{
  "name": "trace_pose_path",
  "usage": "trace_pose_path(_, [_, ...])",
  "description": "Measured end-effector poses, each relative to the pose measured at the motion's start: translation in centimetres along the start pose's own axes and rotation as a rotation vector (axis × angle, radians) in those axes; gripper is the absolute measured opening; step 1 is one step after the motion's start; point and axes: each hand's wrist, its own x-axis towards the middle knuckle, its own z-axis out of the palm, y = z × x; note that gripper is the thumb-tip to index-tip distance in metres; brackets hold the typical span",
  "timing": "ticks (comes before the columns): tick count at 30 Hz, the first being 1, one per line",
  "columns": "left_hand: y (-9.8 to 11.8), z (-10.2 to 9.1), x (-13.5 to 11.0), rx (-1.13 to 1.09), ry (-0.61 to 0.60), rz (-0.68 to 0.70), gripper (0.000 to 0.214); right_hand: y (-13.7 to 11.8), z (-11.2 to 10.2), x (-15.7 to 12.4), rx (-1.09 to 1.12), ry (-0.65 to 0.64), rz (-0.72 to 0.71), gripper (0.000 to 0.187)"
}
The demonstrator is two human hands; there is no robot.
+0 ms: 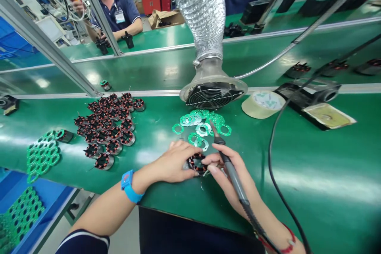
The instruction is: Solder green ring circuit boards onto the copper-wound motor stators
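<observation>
My left hand, with a blue band at the wrist, is wrapped round a motor stator on the green bench. Copper windings show inside the stator's dark ring. My right hand holds a soldering iron, its tip pointing up and away from me. The thumb and fingertips of that hand also reach the stator's right side, where thin wires stick out. Just beyond both hands lie loose green ring-shaped circuit boards, some overlapping.
A fume extractor hood hangs low behind the boards. Many stators stand at left, beside a green board panel. At right are a tape roll, an iron stand and a cable. Across the bench sits a co-worker.
</observation>
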Motion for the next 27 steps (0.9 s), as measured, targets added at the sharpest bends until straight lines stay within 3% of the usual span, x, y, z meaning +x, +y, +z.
trace_pose_path(3, [0.3, -0.3, -0.2, -0.044, 0.045, 0.083, 0.047, 0.2, 0.0, -1.1, -0.078, 0.054, -0.023, 0.043])
trace_pose_path(7, [1.0, -0.4, -0.2, -0.023, 0.060, 0.208, 0.005, 0.3, -0.3, -2.0, -0.167, 0.071, 0.009, 0.043])
trace_pose_path(9, [1.2, -0.6, -0.2, -0.029, 0.083, 0.211, 0.009, 0.1, -0.4, -2.1, -0.196, 0.073, 0.028, 0.042])
trace_pose_path(12, [0.9, -1.2, -0.3, -0.017, 0.144, 0.106, 0.010, -0.5, -0.2, -1.9, -0.265, 0.075, 0.080, 0.045])
trace_pose_path(17, [0.2, -1.7, -0.6, 0.128, 0.001, -0.076, 0.009, -1.5, 0.7, -1.1, -0.429, -0.003, 0.149, 0.048])
trace_pose_path(20, [0.2, -1.5, -0.6, 0.136, -0.044, -0.102, 0.007, -1.8, 1.2, -0.9, -0.586, -0.049, 0.117, 0.047])
trace_pose_path(24, [0.2, -0.5, -0.5, 0.231, -0.035, -0.088, 0.024, -2.0, 1.3, -1.2, -0.689, -0.111, 0.082, 0.045])
trace_pose_path(27, [-0.3, 0.0, -0.5, 0.357, -0.023, -0.027, 0.011, -2.0, 0.6, -1.6, -0.688, -0.127, 0.105, 0.044])
